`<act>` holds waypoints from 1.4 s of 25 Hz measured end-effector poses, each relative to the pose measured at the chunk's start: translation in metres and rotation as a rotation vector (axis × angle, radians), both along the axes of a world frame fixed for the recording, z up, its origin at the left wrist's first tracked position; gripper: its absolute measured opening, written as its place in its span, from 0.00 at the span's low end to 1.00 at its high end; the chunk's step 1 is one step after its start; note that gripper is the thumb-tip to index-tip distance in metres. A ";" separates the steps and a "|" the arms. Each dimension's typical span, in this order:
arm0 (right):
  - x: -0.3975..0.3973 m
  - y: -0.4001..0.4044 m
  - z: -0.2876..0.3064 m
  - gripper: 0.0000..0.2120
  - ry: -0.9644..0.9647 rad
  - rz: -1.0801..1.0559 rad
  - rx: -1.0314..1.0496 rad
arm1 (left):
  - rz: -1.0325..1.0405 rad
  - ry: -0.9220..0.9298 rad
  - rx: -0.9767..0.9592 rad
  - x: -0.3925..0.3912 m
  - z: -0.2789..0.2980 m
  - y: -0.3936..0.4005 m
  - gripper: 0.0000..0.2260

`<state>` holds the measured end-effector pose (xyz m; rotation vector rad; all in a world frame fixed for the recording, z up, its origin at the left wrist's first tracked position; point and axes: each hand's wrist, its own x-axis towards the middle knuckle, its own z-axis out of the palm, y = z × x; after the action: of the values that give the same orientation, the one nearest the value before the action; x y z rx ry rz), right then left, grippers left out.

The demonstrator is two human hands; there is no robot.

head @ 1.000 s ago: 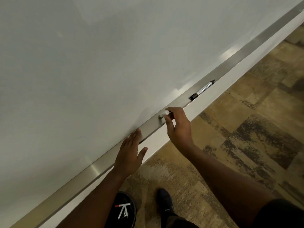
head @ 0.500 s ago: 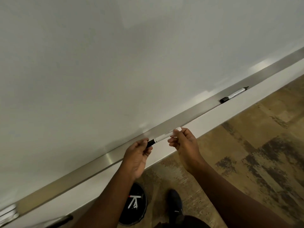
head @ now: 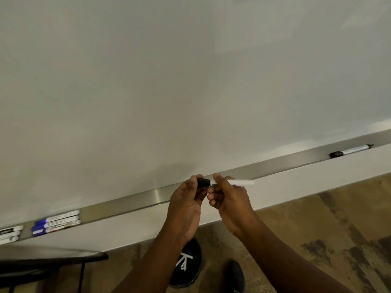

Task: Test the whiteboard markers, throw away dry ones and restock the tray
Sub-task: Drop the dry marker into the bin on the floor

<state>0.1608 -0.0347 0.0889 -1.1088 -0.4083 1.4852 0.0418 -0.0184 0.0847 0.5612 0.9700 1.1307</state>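
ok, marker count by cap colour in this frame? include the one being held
Black cap: 2, the held marker, left hand on its cap, right hand on its barrel, and one marker on the tray to the right
Blue cap: 3, the stacked group on the tray's left
Cap colour unclear: 3, the cut-off markers at the left edge
Total: 8

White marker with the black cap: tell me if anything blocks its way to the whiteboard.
Only its own black cap, gripped by the left hand; the right hand holds the white marker. The glossy whiteboard beyond is bare.
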 end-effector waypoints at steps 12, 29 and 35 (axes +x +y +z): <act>-0.115 0.001 0.053 0.06 -0.477 -0.027 0.524 | 0.207 -0.373 -0.128 -0.060 0.080 -0.011 0.16; -0.134 -0.005 0.053 0.05 -0.563 -0.058 0.775 | 0.156 -0.174 0.058 -0.099 0.095 -0.003 0.24; -0.121 0.013 0.094 0.08 -0.566 -0.134 0.935 | 0.431 0.709 0.746 -0.129 0.131 0.028 0.18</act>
<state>0.0394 -0.0218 0.1825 -0.7305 -1.2428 0.6668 -0.0873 0.0100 0.2153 1.4753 1.2944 1.7470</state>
